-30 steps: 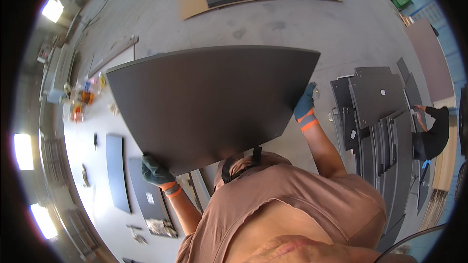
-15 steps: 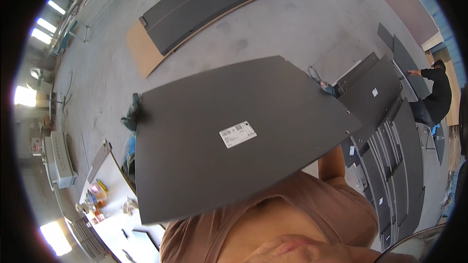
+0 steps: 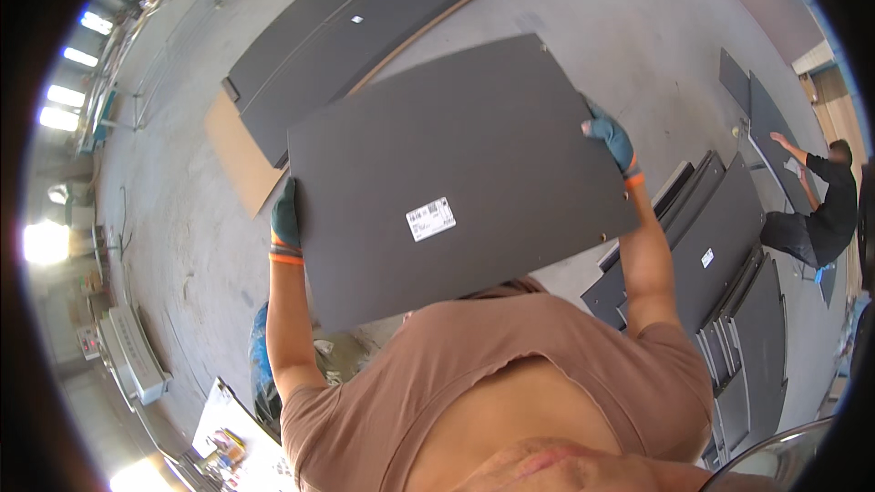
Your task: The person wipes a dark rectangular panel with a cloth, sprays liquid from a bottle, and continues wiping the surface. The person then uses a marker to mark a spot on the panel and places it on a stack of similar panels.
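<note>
1. Nearest, at the centre: a dark grey flat board (image 3: pixel 492 128), raised before the wearer's chest and slightly tilted, a white label (image 3: pixel 430 220) on its face.
2. At 9 o'clock, the gloved left hand (image 3: pixel 285 219) grips one edge; at 2 o'clock, the gloved right hand (image 3: pixel 611 139) clasps the opposite edge.
3. Held only by its sides, the board could twist or drop if either glove slipped.
4. At 4 o'clock, overlapping dark panels (image 3: pixel 725 210); a wide swing could chip a corner against them.
5. At 11 o'clock, more panels (image 3: pixel 319 64) lie on cardboard (image 3: pixel 239 150).
6. At 3 o'clock, a co-worker (image 3: pixel 834 191) bends over another panel (image 3: pixel 770 118).
</note>
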### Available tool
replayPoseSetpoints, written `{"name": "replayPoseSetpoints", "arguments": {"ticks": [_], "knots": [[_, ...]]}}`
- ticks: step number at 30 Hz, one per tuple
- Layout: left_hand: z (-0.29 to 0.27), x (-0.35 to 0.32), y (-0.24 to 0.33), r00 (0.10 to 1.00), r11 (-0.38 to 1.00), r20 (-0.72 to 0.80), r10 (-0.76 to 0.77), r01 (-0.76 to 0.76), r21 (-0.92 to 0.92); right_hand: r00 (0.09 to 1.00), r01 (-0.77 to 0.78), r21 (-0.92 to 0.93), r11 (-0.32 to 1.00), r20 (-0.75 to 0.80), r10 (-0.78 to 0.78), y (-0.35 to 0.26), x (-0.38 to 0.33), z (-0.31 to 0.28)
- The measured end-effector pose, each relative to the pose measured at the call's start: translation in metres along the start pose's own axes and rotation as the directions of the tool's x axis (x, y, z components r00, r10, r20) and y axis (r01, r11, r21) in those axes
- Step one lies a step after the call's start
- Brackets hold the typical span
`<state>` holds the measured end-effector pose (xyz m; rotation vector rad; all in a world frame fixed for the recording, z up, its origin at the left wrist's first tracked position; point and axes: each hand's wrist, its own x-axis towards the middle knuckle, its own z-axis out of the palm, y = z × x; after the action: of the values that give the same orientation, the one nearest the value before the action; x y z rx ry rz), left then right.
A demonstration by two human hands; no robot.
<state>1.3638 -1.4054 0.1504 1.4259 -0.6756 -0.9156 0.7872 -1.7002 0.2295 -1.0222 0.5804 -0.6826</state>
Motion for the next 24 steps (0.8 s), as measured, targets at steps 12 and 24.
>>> {"name": "replayPoseSetpoints", "arguments": {"ticks": [12,24], "knots": [[0.306,0.446,0.101,0.902,0.949,0.307,-0.304,0.315,0.014,0.956,-0.034,0.029,0.999,-0.291,0.041,-0.127,0.21,-0.193],[0.459,0.768,0.034,0.939,0.887,-0.03,-0.342,0.333,0.319,0.736,-0.287,0.084,0.954,-0.619,0.276,-0.195,0.52,-0.397]]}}
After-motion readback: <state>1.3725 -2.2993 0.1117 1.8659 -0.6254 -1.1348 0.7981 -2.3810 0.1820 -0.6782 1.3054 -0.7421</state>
